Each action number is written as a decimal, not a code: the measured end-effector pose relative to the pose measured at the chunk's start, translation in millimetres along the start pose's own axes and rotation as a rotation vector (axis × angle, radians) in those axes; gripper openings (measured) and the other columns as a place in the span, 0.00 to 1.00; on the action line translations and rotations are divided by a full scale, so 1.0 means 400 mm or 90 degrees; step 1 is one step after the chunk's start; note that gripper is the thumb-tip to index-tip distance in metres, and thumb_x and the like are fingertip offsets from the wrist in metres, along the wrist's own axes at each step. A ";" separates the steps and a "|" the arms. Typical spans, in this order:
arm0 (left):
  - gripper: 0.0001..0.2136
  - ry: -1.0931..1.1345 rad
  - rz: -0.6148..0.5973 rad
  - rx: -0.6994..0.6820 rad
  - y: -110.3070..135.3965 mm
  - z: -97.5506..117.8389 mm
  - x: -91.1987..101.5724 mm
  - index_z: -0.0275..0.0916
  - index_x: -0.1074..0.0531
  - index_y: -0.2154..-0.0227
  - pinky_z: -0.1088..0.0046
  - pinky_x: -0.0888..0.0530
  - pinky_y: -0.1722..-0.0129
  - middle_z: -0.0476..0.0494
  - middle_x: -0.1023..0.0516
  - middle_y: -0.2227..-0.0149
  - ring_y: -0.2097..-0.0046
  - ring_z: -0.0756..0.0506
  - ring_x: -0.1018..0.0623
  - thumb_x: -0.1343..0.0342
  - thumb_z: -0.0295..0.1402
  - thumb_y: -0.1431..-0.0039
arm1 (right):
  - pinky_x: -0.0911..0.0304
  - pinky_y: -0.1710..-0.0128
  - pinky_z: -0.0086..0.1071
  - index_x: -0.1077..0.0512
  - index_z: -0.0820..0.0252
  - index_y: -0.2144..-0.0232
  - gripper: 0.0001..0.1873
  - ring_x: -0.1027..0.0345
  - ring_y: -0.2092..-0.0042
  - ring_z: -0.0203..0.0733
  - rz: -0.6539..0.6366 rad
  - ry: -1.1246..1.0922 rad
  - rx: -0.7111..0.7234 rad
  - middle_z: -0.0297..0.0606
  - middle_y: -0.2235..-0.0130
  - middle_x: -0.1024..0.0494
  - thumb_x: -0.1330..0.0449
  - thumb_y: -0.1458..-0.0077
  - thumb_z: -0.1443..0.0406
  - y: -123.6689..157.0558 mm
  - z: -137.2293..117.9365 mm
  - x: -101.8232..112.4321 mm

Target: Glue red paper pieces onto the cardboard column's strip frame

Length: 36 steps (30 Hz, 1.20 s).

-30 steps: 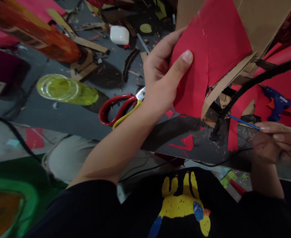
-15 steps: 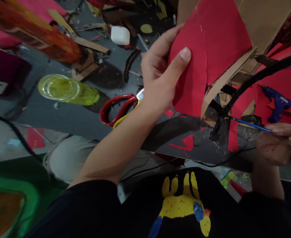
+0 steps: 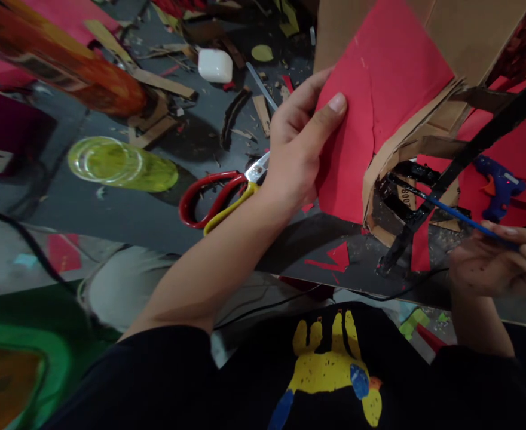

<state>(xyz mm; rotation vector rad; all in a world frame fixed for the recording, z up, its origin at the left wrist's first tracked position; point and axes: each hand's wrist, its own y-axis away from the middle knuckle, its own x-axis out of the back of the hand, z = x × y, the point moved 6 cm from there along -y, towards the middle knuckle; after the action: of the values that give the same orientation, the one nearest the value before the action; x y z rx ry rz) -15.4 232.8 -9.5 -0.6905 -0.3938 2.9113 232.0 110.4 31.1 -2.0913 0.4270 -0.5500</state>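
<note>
My left hand [image 3: 296, 143] grips the edge of a red paper-covered cardboard structure [image 3: 384, 101], thumb on the red face. The structure has bare cardboard edges and black-painted strips [image 3: 446, 176] at its lower right. In my right hand [image 3: 496, 260] is a thin paintbrush [image 3: 462, 220] with a blue handle. Its dark tip reaches into the hollow among the black pieces; whether it touches them I cannot tell. Red and yellow-handled scissors [image 3: 218, 200] lie partly behind my left forearm. A blue glue gun [image 3: 498, 185] rests on red paper beyond the brush.
A yellow-green glass [image 3: 124, 164] lies on its side on the dark table. Behind it are an orange cylinder [image 3: 66, 60], a purple box [image 3: 9, 134] and a white case [image 3: 215, 65]. Red paper scraps [image 3: 339, 257] and cardboard bits litter the table, and a black cable [image 3: 30, 239] hangs at the left.
The cardboard structure has turned slightly, showing more of its hollow inside, and the long black strip has swung straighter. The brush tip has moved up and left into the opening, my right hand a little left.
</note>
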 end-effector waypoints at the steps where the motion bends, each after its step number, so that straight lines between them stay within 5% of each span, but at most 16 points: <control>1: 0.33 0.006 -0.008 -0.001 -0.002 -0.004 0.000 0.33 0.33 0.52 0.40 0.51 0.36 0.46 0.28 0.51 0.31 0.31 0.56 0.35 0.50 0.57 | 0.29 0.77 0.22 0.30 0.48 0.58 0.14 0.28 0.72 0.29 0.110 -0.015 0.133 0.26 0.66 0.24 0.52 0.37 0.69 -0.006 -0.038 0.015; 4: 0.32 0.016 -0.016 -0.002 -0.003 -0.009 0.000 0.35 0.32 0.53 0.40 0.51 0.36 0.47 0.26 0.55 0.31 0.31 0.54 0.34 0.49 0.58 | 0.29 0.75 0.18 0.29 0.51 0.55 0.17 0.28 0.72 0.27 0.124 -0.019 0.197 0.27 0.66 0.22 0.51 0.38 0.72 -0.025 -0.060 -0.013; 11: 0.29 0.007 0.015 0.012 0.011 0.007 -0.016 0.34 0.33 0.52 0.39 0.49 0.37 0.47 0.25 0.53 0.32 0.32 0.49 0.36 0.46 0.53 | 0.25 0.70 0.22 0.27 0.53 0.56 0.17 0.26 0.70 0.29 0.099 -0.052 0.164 0.28 0.65 0.21 0.44 0.44 0.76 -0.030 -0.054 -0.026; 17: 0.27 -0.030 0.026 0.017 0.015 0.017 -0.026 0.29 0.36 0.50 0.40 0.51 0.38 0.47 0.27 0.50 0.33 0.34 0.48 0.43 0.45 0.46 | 0.25 0.68 0.22 0.28 0.55 0.55 0.14 0.26 0.69 0.27 0.082 -0.060 0.193 0.28 0.62 0.21 0.49 0.39 0.73 -0.032 -0.054 -0.032; 23: 0.21 0.019 0.049 0.032 0.011 0.013 -0.029 0.26 0.38 0.50 0.43 0.53 0.37 0.42 0.31 0.44 0.32 0.32 0.58 0.45 0.35 0.42 | 0.27 0.74 0.23 0.29 0.51 0.54 0.17 0.27 0.68 0.29 0.037 -0.037 0.157 0.27 0.60 0.21 0.48 0.40 0.73 -0.028 -0.060 -0.032; 29: 0.14 0.019 0.061 0.053 0.017 0.017 -0.032 0.27 0.37 0.50 0.39 0.58 0.38 0.46 0.30 0.46 0.32 0.33 0.57 0.53 0.25 0.38 | 0.33 0.81 0.24 0.30 0.46 0.54 0.21 0.27 0.69 0.32 0.025 0.000 0.120 0.25 0.66 0.24 0.47 0.42 0.76 -0.019 -0.056 -0.023; 36: 0.31 0.052 -0.005 -0.018 0.010 0.013 -0.026 0.29 0.35 0.52 0.39 0.53 0.38 0.47 0.27 0.50 0.32 0.29 0.58 0.37 0.45 0.54 | 0.28 0.75 0.26 0.29 0.46 0.54 0.23 0.26 0.69 0.32 0.013 0.006 0.114 0.26 0.65 0.23 0.48 0.43 0.78 -0.021 -0.058 -0.020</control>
<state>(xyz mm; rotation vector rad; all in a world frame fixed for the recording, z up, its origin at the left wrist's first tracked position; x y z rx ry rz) -8.6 225.9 -1.9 -0.8073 -0.4287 2.8637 213.8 102.9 47.9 -1.9121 0.3891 -0.5650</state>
